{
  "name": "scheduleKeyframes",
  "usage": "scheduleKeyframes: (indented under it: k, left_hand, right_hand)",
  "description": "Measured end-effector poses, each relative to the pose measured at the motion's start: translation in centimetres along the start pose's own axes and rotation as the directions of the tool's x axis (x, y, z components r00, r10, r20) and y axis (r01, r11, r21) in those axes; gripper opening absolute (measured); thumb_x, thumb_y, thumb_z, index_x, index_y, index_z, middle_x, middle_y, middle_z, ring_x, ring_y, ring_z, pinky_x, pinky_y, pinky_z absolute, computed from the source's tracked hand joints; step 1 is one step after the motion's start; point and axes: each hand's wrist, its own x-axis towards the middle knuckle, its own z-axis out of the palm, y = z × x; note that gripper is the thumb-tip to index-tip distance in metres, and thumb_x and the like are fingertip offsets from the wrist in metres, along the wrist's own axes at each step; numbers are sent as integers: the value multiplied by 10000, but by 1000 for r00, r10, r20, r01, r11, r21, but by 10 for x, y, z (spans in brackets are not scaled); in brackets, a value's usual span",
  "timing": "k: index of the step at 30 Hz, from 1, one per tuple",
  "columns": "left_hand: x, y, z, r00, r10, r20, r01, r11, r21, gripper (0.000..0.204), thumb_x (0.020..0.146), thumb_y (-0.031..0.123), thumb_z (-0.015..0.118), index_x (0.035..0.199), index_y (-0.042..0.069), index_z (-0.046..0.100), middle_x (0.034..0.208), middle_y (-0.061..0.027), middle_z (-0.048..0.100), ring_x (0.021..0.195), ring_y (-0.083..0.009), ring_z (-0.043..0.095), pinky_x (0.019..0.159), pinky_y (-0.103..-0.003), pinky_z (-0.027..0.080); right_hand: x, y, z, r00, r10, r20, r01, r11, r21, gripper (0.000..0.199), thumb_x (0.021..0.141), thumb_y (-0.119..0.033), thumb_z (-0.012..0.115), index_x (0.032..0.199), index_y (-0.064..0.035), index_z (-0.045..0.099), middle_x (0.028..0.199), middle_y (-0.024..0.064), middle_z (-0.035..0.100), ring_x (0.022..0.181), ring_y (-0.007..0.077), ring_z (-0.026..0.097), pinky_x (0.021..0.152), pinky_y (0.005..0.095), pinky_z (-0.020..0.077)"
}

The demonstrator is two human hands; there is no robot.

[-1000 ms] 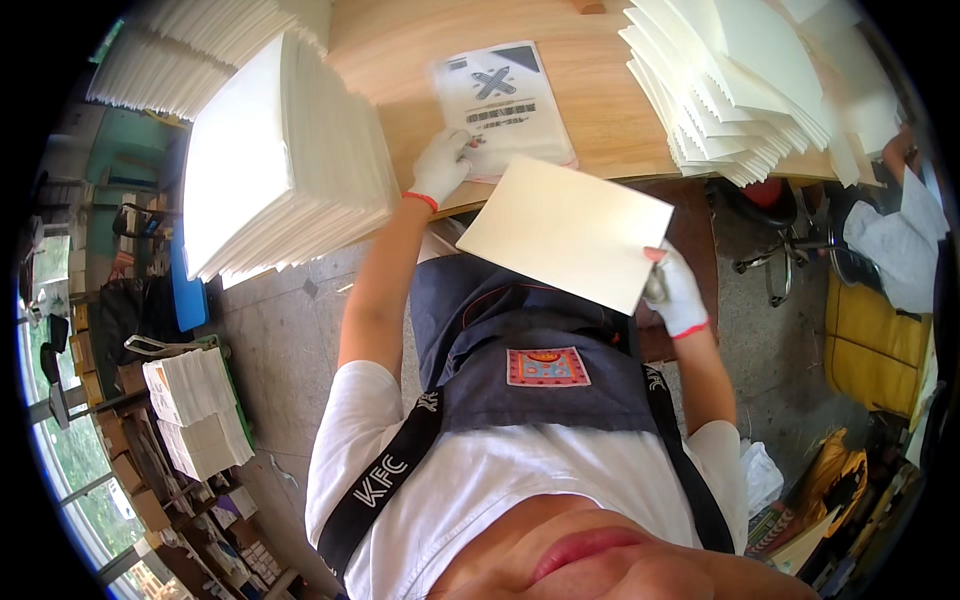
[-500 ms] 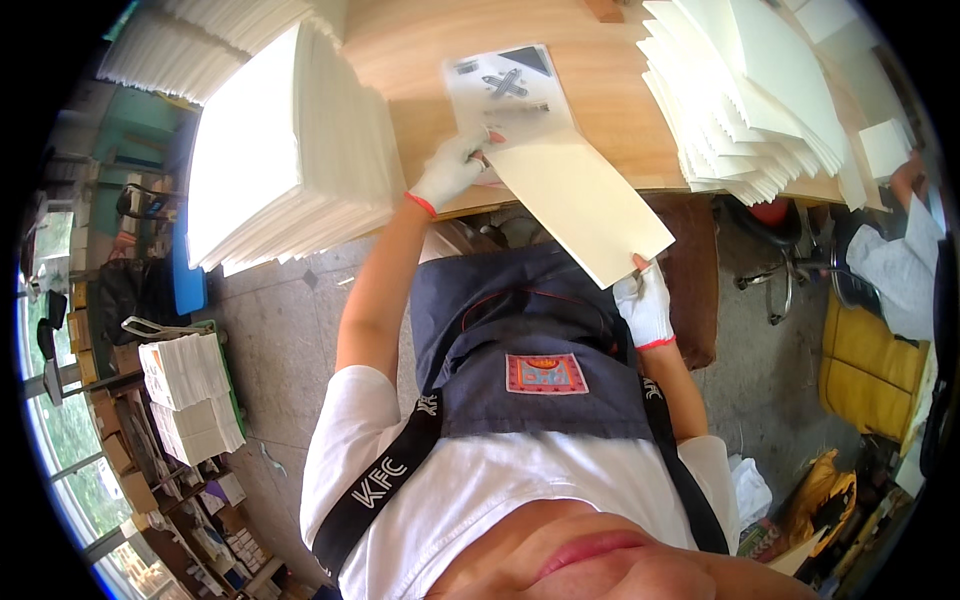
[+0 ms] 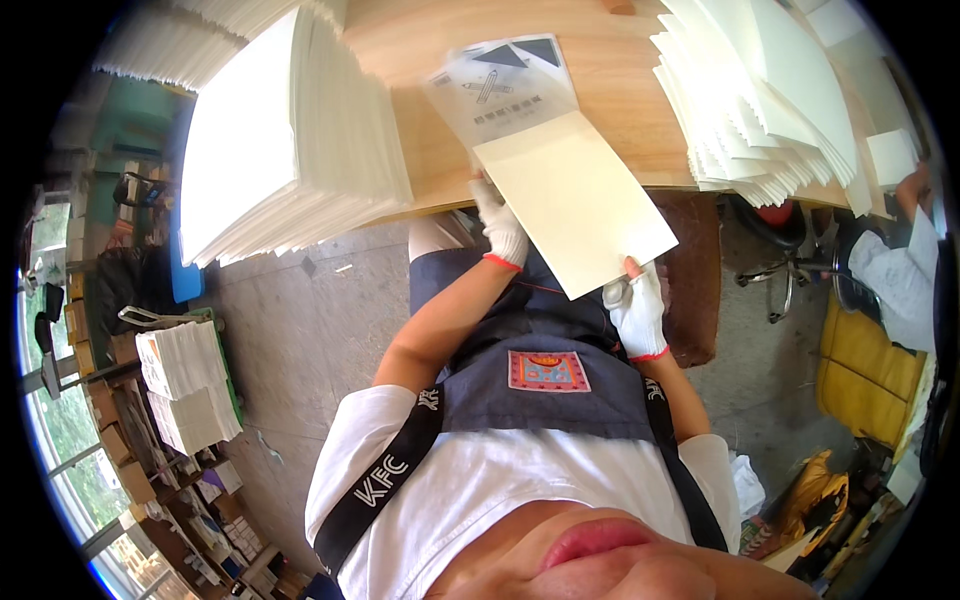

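Note:
A cream-coloured paper pad point(image 3: 580, 200) slants over the table's front edge toward my lap. At its far end a translucent printed cover sheet point(image 3: 490, 95) with crossed pencils lies turned back. It overlaps another printed sheet point(image 3: 545, 50) with a dark triangle in its corner. My left hand point(image 3: 500, 222), in a white glove with bare fingertips, grips the pad's left edge; some fingers are hidden beneath. My right hand point(image 3: 638, 310), gloved the same way, pinches the near right corner, thumb on top.
A tall stack of white sheets point(image 3: 300, 150) rises on the table's left. Fanned stacks of white paper point(image 3: 765, 110) stand at the right. The wooden table point(image 3: 620, 110) ends just before my lap. A wheeled chair point(image 3: 785, 270) and another person's arm point(image 3: 912, 185) are at the far right.
My left hand has moved from the pad's far left corner down and nearer along its left edge. The cover sheet now lies further back and left, its print clearer.

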Motion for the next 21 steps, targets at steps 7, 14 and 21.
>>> scheduleKeyframes:
  k: [7, 14, 21]
  left_hand:
    - [-41, -7, -22, 483, -710, 513, 831, 187, -524, 402, 943, 296, 305, 1211, 24, 430, 1175, -158, 515, 1014, -297, 553, 840, -411, 492]
    - [-68, -54, -46, 734, -670, 110, 667, 742, 65, 204, 840, 50, 446, 1005, 49, 566, 928, -91, 607, 781, -211, 623, 671, -339, 533]
    - [-39, 26, -65, 539, -788, 298, 842, 516, -158, 306, 877, 156, 523, 1163, 98, 431, 1123, -63, 522, 957, -227, 579, 751, -371, 521]
  right_hand:
    - [15, 23, -15, 972, 221, -86, -229, 969, -98, 258, 915, -150, 490, 1159, -72, 459, 885, 85, 589, 591, 175, 593, 482, 274, 516]
    - [111, 95, 9, 953, 293, 81, -297, 839, 455, 334, 951, -167, 401, 1227, 16, 357, 1139, 195, 496, 1029, 337, 542, 922, 430, 469]
    - [90, 72, 4, 924, 324, 205, -251, 916, -313, 272, 950, -212, 402, 1105, -36, 538, 716, 69, 623, 545, 126, 590, 480, 234, 486]
